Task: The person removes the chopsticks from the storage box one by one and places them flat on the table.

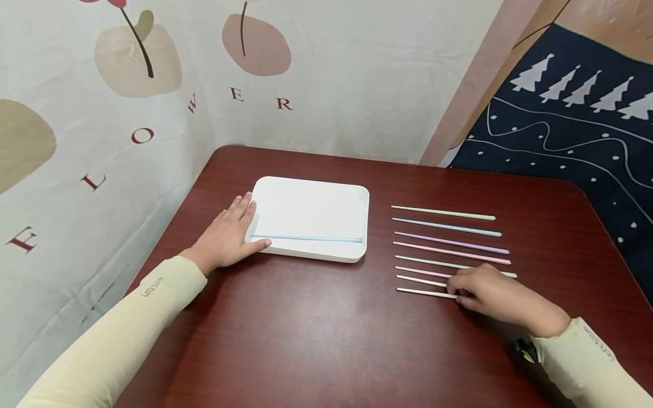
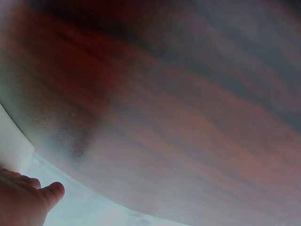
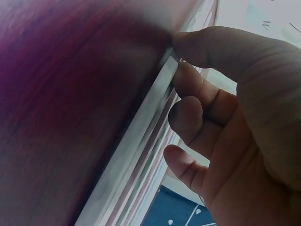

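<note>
A shallow white tray [image 1: 311,207] stands on the table, with one light-blue chopstick [image 1: 311,238] lying lengthwise inside near its front side. My left hand [image 1: 227,235] rests at the tray's left end, fingers extended along the side and thumb over the front corner. To the right, several pastel chopsticks [image 1: 449,228] lie side by side in a row. My right hand [image 1: 492,292] is bent over the front of that row. Its thumb and forefinger pinch the nearest white chopstick [image 3: 136,127], whose thicker end is hidden under the hand in the head view.
The dark red-brown wooden table [image 1: 316,328] has rounded far corners. A pale printed cloth [image 1: 357,73] hangs behind and to the left; a navy cloth [image 1: 571,136] with white trees hangs at the right.
</note>
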A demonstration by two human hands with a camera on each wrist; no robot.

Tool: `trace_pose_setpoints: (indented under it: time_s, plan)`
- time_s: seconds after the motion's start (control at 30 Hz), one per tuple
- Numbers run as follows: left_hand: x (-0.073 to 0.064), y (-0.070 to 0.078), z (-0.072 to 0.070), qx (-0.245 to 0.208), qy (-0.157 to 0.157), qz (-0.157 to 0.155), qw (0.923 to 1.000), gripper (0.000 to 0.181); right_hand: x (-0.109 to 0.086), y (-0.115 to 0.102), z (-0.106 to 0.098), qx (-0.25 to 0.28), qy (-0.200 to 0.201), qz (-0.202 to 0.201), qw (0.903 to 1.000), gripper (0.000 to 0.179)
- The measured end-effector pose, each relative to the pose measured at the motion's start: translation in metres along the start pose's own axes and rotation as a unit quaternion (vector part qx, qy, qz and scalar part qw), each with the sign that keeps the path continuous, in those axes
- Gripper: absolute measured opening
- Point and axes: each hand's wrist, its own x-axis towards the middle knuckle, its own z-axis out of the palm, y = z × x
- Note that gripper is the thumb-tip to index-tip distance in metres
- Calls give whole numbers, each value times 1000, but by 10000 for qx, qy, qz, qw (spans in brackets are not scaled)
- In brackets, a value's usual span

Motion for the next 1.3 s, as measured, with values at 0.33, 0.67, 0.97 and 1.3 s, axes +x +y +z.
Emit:
trace_pose_setpoints:
  time_s: [0.33, 0.67, 0.97, 1.3]
  plan:
    - [5, 3, -1, -38, -11, 68, 10000, 109, -3, -2, -2, -34, 34, 48, 10000, 35]
    - [11, 6, -4, -19, 10, 141, 9999, 110, 1, -6, -14, -53, -132, 309, 9994, 28]
    - [6, 2, -2, -46, 62, 133, 9999, 109, 30, -7, -19, -109, 18, 147, 9998, 18]
    - [-1, 0, 1, -117, 118, 119, 9998, 105, 69, -11, -25, -248, -58, -107, 9996, 9]
